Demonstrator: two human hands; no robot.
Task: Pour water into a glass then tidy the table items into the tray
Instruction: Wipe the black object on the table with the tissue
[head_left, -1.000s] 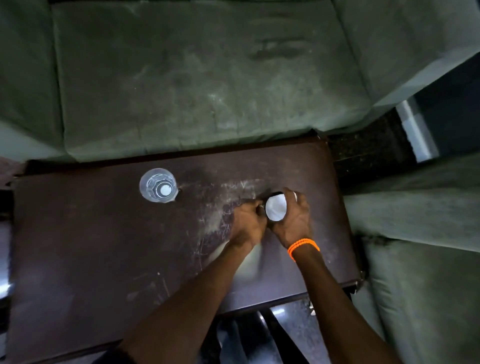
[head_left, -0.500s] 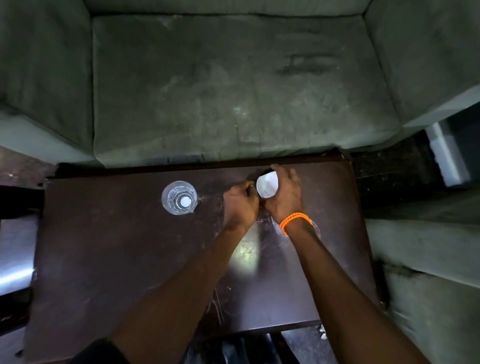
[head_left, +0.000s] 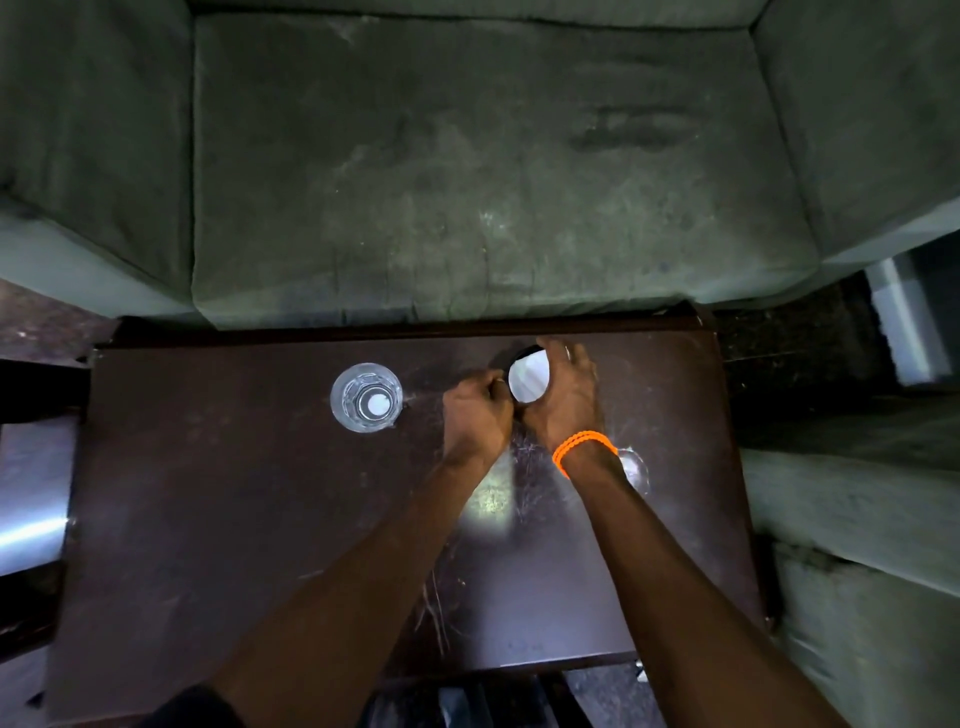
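A clear empty glass (head_left: 366, 397) stands upright on the dark brown table (head_left: 208, 519), left of my hands. Near the table's far edge stands a container with a round pale top (head_left: 529, 382), seen from straight above. My right hand (head_left: 569, 400), with an orange band at the wrist, is wrapped around its right side. My left hand (head_left: 475, 415) is closed against its left side, fingers at the rim. The body of the container is hidden by both hands.
A second clear glass object (head_left: 635, 467) sits on the table just behind my right wrist, partly hidden. A grey-green sofa (head_left: 467, 182) runs along the table's far edge. Another cushioned seat (head_left: 857, 493) is at the right. A shiny metal surface (head_left: 31, 519) lies at the left.
Both hands and the container have shifted away from me toward the table's far edge, compared with the glass. The head view has also moved. Both hands have kept their hold.
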